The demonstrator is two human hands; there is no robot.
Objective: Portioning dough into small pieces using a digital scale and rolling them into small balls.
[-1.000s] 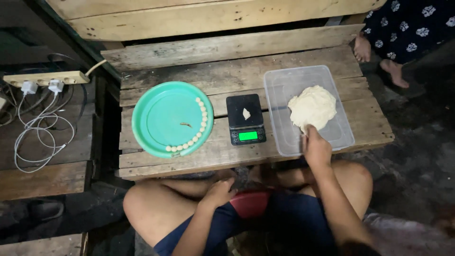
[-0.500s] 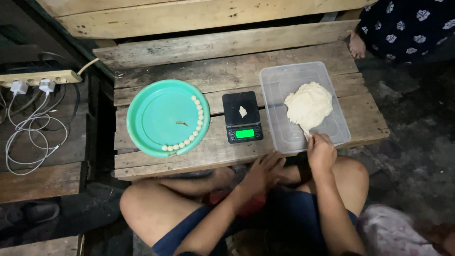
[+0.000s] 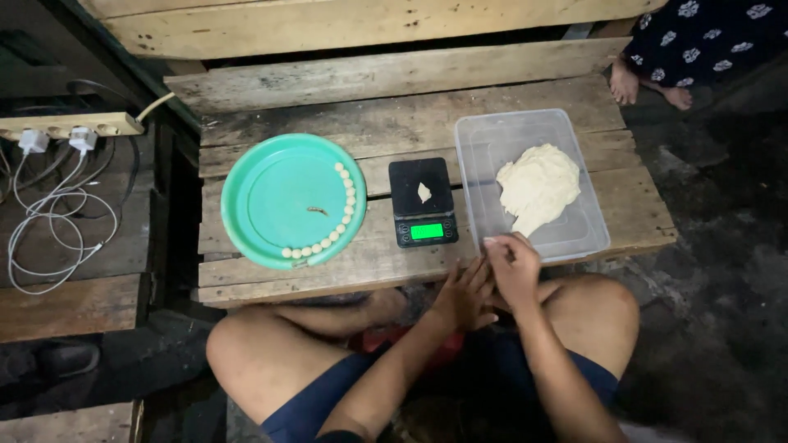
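1. At the table's (image 3: 328, 283) near edge, the left hand (image 3: 464, 297) and right hand (image 3: 513, 267) meet palm to palm, fingers together; whether a bit of dough sits between them I cannot tell.
2. Just beyond the right hand, the dough (image 3: 538, 187) lies in a clear tub (image 3: 492, 139).
3. Left of the tub, a black scale (image 3: 421, 205) carries a small dough piece (image 3: 424, 193).
4. Further left, a green plate (image 3: 271, 197) holds a curved row of balls (image 3: 345, 209) along its right rim.
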